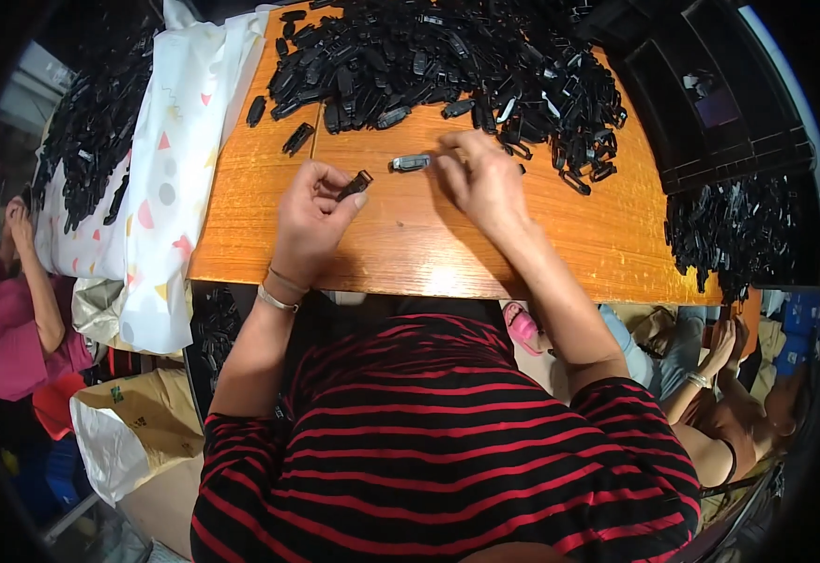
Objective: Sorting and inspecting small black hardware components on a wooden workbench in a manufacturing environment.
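My left hand [309, 220] pinches a small black plastic part [356, 185] between thumb and fingers, above the near half of the wooden table. To its right lies a small oblong plastic part with a grey top [411, 163]. My right hand [485, 183] is just beside that grey-topped part, its bent fingers apart and nothing seen between them. Its palm side is hidden. A loose black part [298, 139] rests beyond my left hand, and another [257, 111] lies farther left.
A big heap of black plastic parts [410, 61] covers the table's far side. A black crate [710, 84] stands at the right, near another heap [734, 230]. Patterned white sheeting [180, 159] hangs over the left edge. Other people's hands [18, 220] show at both sides.
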Demonstrator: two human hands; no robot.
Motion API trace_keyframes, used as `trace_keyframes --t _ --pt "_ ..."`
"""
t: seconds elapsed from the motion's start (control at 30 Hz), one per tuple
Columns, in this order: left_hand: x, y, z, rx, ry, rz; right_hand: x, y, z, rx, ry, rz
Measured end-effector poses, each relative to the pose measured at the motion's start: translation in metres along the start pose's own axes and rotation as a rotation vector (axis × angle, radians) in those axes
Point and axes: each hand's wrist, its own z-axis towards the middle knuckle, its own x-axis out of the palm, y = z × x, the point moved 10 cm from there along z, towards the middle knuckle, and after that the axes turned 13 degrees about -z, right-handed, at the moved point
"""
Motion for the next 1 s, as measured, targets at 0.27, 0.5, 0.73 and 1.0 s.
trace_keyframes --t 0.27,0.5,0.73,1.0 --pt "0.029 0.022 -0.002 -0.136 0.035 -0.297 -0.016 -0.04 -0.015 0.095 0.207 -0.381" --pt "0.044 0.031 0.002 -0.235 0.107 -0.333 -0.007 -0.033 -0.009 0.037 0.24 -0.358" --pt "0.05 0.031 0.003 -0.301 0.098 -0.385 -0.014 -0.009 -0.002 0.043 0.212 -0.163" --pt "0.058 0.016 0.001 -0.123 -0.02 -0.667 -0.005 0.04 0.0 0.035 0.04 0.062"
